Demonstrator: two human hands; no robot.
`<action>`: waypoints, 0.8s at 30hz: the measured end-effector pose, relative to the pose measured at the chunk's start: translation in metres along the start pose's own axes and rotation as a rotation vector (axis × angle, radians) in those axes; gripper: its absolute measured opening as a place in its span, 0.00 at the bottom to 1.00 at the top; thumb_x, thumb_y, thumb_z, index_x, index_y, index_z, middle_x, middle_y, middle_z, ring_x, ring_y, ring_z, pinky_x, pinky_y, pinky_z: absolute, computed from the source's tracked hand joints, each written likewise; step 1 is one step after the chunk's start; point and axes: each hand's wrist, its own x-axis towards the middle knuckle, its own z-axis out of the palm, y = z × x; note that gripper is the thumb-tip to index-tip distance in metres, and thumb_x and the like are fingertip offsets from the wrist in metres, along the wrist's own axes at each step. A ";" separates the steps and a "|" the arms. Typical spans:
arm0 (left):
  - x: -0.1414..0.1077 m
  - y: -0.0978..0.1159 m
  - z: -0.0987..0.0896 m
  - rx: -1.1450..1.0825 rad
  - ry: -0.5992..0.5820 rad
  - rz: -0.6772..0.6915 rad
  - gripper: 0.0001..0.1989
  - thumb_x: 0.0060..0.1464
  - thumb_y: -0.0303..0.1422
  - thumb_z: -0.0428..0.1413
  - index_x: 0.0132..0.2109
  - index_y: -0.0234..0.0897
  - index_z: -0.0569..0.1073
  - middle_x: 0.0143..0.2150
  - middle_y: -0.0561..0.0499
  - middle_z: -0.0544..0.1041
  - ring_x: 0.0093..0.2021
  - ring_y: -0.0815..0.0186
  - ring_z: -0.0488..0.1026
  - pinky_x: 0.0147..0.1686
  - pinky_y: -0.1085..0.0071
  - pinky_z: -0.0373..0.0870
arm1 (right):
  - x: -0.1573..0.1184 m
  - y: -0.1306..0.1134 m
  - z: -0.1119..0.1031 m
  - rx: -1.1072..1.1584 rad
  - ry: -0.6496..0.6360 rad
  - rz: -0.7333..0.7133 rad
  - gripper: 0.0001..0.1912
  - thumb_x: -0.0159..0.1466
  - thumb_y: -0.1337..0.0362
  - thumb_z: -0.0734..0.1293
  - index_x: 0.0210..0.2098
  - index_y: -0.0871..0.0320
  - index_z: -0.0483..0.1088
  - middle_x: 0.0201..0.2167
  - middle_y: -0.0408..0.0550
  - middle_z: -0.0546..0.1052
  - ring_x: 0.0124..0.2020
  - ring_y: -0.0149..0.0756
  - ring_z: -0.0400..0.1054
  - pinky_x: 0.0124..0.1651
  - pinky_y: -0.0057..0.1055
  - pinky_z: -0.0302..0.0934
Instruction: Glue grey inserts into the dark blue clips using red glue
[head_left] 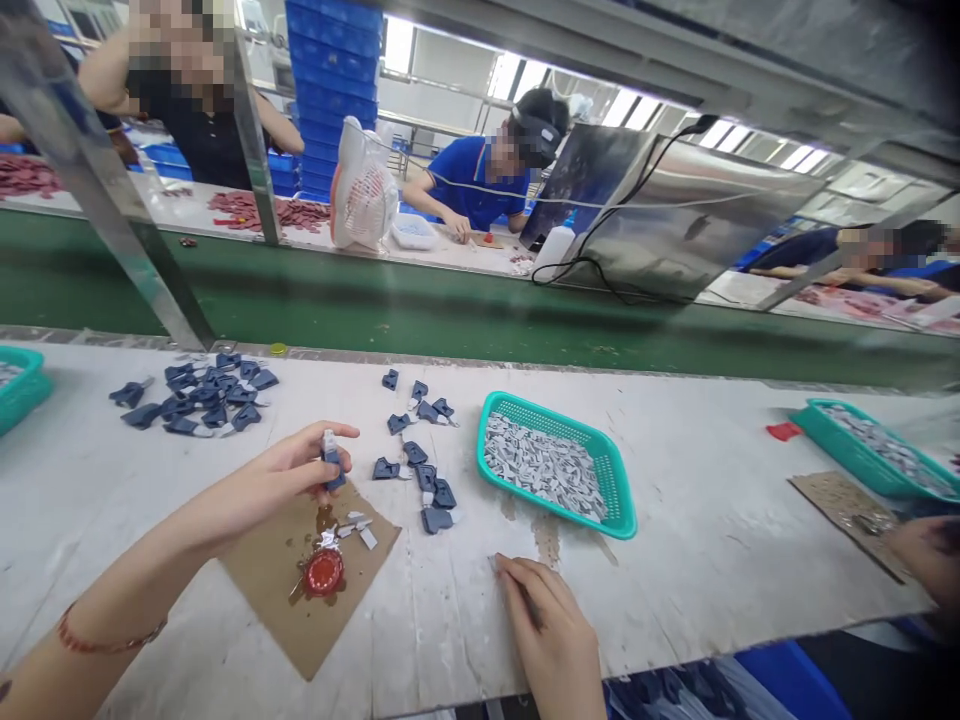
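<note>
My left hand (pixel 304 465) grips a dark blue part (pixel 332 468) with a light grey piece at its top, held over a brown board (pixel 307 635). On that board lie a red round cap (pixel 324 572), wet brown stains and several small grey pieces (pixel 367 538). My right hand (pixel 551 625) is pinched above the white table, with something tiny at its fingertips, too small to make out. Between and beyond my hands, several dark blue parts (pixel 424 476) lie loose. A green basket (pixel 619 485) full of small grey pieces stands beyond my right hand.
A pile of dark blue parts (pixel 214 395) lies at the left, near a metal post (pixel 161 270). Another green basket (pixel 840 450), a brown board (pixel 844 515) and a person's hand (pixel 930 560) are at the right. People sit across the green strip (pixel 450 330).
</note>
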 end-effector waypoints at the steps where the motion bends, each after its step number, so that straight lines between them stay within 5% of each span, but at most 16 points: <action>1: -0.008 -0.008 -0.002 -0.041 0.013 -0.013 0.24 0.53 0.44 0.57 0.57 0.50 0.69 0.42 0.50 0.75 0.39 0.60 0.73 0.39 0.68 0.71 | 0.001 0.000 0.000 0.006 0.001 0.023 0.13 0.68 0.57 0.60 0.40 0.53 0.76 0.38 0.50 0.78 0.42 0.42 0.74 0.46 0.39 0.70; 9: -0.060 -0.073 0.000 -0.381 0.114 -0.205 0.27 0.52 0.49 0.60 0.58 0.50 0.71 0.57 0.49 0.74 0.51 0.52 0.74 0.53 0.60 0.72 | 0.012 -0.005 -0.004 0.092 -0.091 0.267 0.21 0.65 0.49 0.59 0.39 0.56 0.77 0.40 0.54 0.77 0.43 0.46 0.72 0.46 0.42 0.67; 14: -0.080 -0.101 0.004 -0.439 0.169 -0.234 0.29 0.47 0.51 0.62 0.55 0.49 0.74 0.57 0.49 0.75 0.53 0.48 0.74 0.52 0.57 0.74 | 0.022 -0.004 -0.009 0.077 -0.125 0.308 0.22 0.63 0.47 0.60 0.36 0.57 0.77 0.38 0.53 0.78 0.39 0.45 0.73 0.39 0.38 0.68; 19: -0.090 -0.110 0.008 -0.520 0.203 -0.211 0.25 0.49 0.51 0.61 0.52 0.47 0.75 0.48 0.49 0.78 0.49 0.52 0.76 0.50 0.61 0.75 | 0.023 -0.004 -0.012 0.028 -0.134 0.274 0.23 0.62 0.46 0.61 0.42 0.57 0.76 0.39 0.53 0.78 0.34 0.41 0.73 0.38 0.38 0.69; 24: -0.092 -0.106 0.013 -0.456 0.231 -0.161 0.24 0.51 0.49 0.61 0.51 0.44 0.75 0.47 0.48 0.79 0.50 0.53 0.75 0.45 0.65 0.76 | 0.023 -0.003 -0.010 -0.096 -0.142 0.109 0.22 0.65 0.46 0.59 0.37 0.56 0.75 0.35 0.51 0.77 0.29 0.37 0.72 0.35 0.34 0.69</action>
